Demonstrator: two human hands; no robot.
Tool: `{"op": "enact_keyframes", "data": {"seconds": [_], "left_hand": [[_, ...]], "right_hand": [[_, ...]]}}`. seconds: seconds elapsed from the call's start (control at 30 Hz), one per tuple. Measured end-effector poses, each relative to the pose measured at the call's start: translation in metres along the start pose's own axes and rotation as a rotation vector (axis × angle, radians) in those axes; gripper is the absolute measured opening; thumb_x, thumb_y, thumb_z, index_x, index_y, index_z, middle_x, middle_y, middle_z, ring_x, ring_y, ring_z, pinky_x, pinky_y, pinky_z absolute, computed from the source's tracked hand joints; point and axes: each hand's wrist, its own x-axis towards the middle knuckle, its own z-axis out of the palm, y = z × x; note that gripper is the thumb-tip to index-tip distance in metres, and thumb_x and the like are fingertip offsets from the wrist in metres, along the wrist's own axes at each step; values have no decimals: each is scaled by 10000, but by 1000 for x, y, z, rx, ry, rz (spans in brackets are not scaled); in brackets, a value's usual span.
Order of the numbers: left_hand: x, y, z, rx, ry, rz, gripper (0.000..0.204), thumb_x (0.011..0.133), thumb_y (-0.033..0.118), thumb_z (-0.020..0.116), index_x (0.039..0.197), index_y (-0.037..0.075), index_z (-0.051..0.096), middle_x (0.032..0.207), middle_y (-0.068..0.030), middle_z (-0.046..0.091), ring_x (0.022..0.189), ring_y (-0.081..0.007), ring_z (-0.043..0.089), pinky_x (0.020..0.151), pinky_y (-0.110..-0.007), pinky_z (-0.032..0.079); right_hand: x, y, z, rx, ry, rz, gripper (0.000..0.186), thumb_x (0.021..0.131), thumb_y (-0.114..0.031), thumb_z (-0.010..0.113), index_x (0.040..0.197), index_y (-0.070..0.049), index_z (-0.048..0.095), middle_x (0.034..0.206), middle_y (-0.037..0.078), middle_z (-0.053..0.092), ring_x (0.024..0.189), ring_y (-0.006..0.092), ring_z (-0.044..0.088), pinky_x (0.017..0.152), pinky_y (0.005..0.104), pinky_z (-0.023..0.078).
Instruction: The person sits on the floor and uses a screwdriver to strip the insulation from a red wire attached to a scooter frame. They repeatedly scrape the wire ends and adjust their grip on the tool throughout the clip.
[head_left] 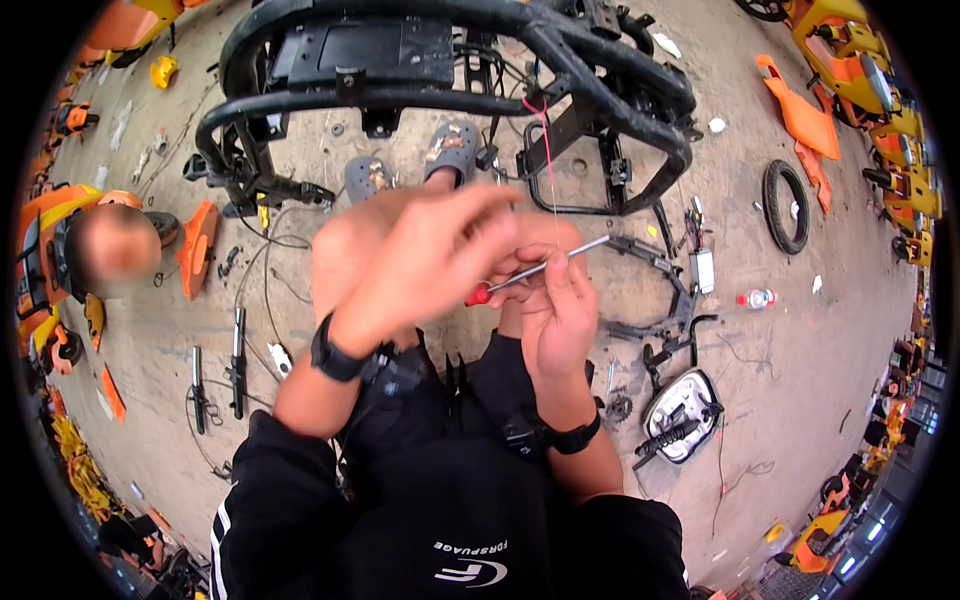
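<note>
A thin rod with a red end, which looks like a screwdriver, is pinched between the thumb and fingers of my right hand. Its shaft slants up to the right and its red end points down to the left. A pink string is tied to the black vehicle frame and runs taut down to my right fingertips. My left hand is blurred by motion, above and left of the screwdriver. Its fingers look stretched out and apart, with nothing visible in them.
Loose parts lie on the concrete floor: a tyre, orange panels, a headlamp-like white shell, two dark rods and cables. A plastic bottle lies at right. Another person is at far lower left.
</note>
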Motion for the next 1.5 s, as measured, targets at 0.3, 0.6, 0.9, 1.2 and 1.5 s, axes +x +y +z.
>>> {"op": "enact_keyframes", "data": {"seconds": [0.3,0.6,0.9,1.2,1.5], "left_hand": [[-16,-8,29,640,135,440,450,724,-45,634,1166,41,635,916,-82,628,820,-265,617,639,-370,484],[-4,0,21,491,139,511,186,707,188,766,811,91,647,713,-41,598,669,-239,614,581,-358,488],[7,-24,12,274,248,621,282,657,212,845,823,86,654,576,-3,572,504,-215,583,459,-314,447],[9,-24,9,334,389,731,309,652,81,792,947,54,704,737,-14,680,600,-181,658,493,-282,470],[6,-31,8,375,411,761,302,648,68,734,948,60,710,812,-17,699,649,-168,659,509,-268,471]], "right_hand": [[-2,6,-4,-283,123,-36,386,1056,-213,418,1286,76,532,1236,120,595,1062,170,571,922,324,439],[5,-25,-37,-227,373,-316,338,1057,-237,434,1183,43,576,996,106,610,880,169,545,778,300,466],[54,-60,-43,-1036,-148,-565,306,866,2,713,1163,51,655,907,136,717,717,146,662,669,262,536],[94,-69,-3,-1252,-523,-925,300,777,56,744,1069,28,682,919,145,718,713,232,679,636,290,536],[107,-75,6,-1422,-634,-1023,203,788,45,719,981,3,670,929,122,699,773,261,669,662,325,525]]}}
